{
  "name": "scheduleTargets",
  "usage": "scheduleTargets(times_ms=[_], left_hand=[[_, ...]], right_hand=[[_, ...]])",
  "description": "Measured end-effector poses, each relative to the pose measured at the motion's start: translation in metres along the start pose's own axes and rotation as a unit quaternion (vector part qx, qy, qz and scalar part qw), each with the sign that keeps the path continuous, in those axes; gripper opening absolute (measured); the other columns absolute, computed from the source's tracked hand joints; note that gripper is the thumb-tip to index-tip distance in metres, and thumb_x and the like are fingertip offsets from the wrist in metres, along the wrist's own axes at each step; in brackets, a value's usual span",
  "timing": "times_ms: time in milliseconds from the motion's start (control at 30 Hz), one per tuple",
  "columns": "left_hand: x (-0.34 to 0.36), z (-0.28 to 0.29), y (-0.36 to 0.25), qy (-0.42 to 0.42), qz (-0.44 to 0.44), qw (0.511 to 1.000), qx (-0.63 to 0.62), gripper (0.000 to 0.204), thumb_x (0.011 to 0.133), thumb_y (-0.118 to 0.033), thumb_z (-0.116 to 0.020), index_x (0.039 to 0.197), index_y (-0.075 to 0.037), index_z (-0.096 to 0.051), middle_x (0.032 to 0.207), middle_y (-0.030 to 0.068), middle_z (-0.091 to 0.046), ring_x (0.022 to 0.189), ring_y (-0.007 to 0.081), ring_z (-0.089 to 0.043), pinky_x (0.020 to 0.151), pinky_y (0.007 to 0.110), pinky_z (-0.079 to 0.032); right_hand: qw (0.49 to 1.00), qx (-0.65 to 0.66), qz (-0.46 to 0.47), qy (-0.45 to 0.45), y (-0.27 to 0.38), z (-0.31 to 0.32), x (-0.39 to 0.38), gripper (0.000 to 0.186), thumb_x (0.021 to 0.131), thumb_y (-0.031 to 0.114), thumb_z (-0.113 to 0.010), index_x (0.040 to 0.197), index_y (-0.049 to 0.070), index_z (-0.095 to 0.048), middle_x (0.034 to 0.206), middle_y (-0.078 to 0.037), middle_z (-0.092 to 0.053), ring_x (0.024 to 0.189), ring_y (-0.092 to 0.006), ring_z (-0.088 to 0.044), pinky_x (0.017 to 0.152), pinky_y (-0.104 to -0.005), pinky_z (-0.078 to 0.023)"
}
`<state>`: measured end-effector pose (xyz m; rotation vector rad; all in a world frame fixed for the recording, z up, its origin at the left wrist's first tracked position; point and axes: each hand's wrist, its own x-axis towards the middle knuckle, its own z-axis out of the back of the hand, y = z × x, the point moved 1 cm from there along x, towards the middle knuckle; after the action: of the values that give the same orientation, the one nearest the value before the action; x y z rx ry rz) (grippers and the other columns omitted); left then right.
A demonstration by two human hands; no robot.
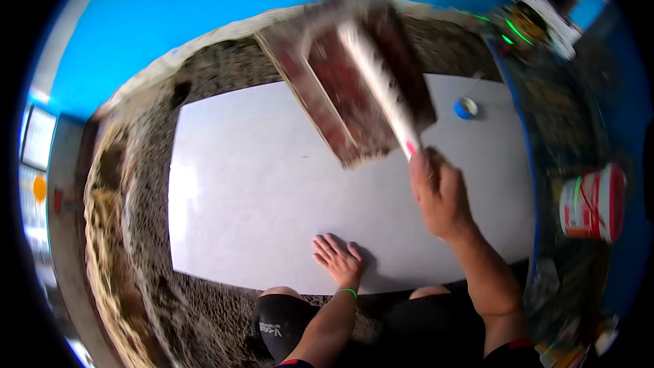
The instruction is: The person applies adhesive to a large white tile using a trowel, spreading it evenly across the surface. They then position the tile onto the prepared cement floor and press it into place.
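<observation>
A large pale grey-white tile (252, 184) lies on a rough bed of dark mortar. My left hand (337, 259) rests flat on its near edge, fingers spread, holding nothing. My right hand (443, 194) is closed round the end of a long pale handle. That handle belongs to a broad, dark red paddle-like board (327, 78), smeared by motion, with a thin rod or wire frame along its back. The board is raised above the far part of the tile and hides some of it. A small blue-sided round object (466, 108) sits on the tile at the far right.
Behind the tile rises a bright blue wall (204, 7). Grainy mortar (146, 191) and a lumpy ridge (105, 245) border the left side. At right stands a white-and-red bucket (591, 203), with a clear plastic bag (545, 279) nearer me. Cluttered items (528, 20) fill the far right corner.
</observation>
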<state>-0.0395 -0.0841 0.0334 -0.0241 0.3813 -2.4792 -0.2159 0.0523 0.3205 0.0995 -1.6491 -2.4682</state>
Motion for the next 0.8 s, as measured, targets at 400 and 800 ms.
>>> scheduleTargets(times_ms=[400,800], left_hand=[[-0.009,-0.011,-0.007,0.021,0.042,0.998,-0.033,0.076,0.088,-0.037,-0.05,0.148,0.002,-0.023,0.156,0.0246,-0.013,0.146,0.0389,-0.005,0.116,0.055,-0.003],[-0.009,-0.015,0.001,0.03,0.024,0.999,0.023,0.076,0.089,-0.037,-0.05,0.15,-0.003,-0.02,0.157,0.0237,-0.012,0.146,0.039,-0.008,0.116,0.053,-0.006]], right_hand=[[0.923,-0.236,-0.235,0.194,-0.199,-0.068,0.005,0.069,0.095,0.059,-0.037,0.095,-0.004,-0.064,0.088,-0.03,-0.064,0.088,-0.0475,-0.062,0.075,-0.0505,-0.048],[0.983,0.019,0.159,0.091,0.021,-0.116,0.078,0.042,0.095,0.042,-0.053,0.088,0.001,-0.056,0.058,-0.016,-0.06,0.055,-0.0339,-0.064,0.049,-0.0417,-0.048]])
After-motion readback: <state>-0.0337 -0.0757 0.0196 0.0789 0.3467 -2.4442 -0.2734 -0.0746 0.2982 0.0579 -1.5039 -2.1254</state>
